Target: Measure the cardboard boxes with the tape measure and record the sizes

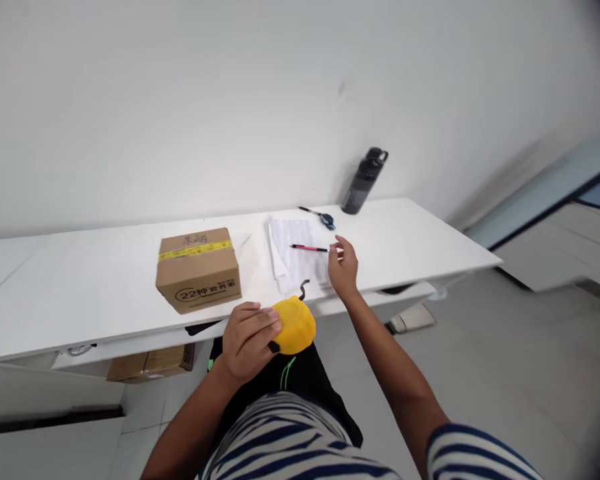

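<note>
One yellow case in left hand; right hand perhaps touching pen.

You've got a white table along the wall. A cardboard box with yellow tape sits left of centre, near the front edge. A black bottle stands at the back, with a small blue item near it. Second carton under the table.

Your tape is a round yellow case with a black hook curling out behind, gripped just off the desk's front edge. Your pen — slim, pink, dark at its left end — lies flat across the white paper.
</note>
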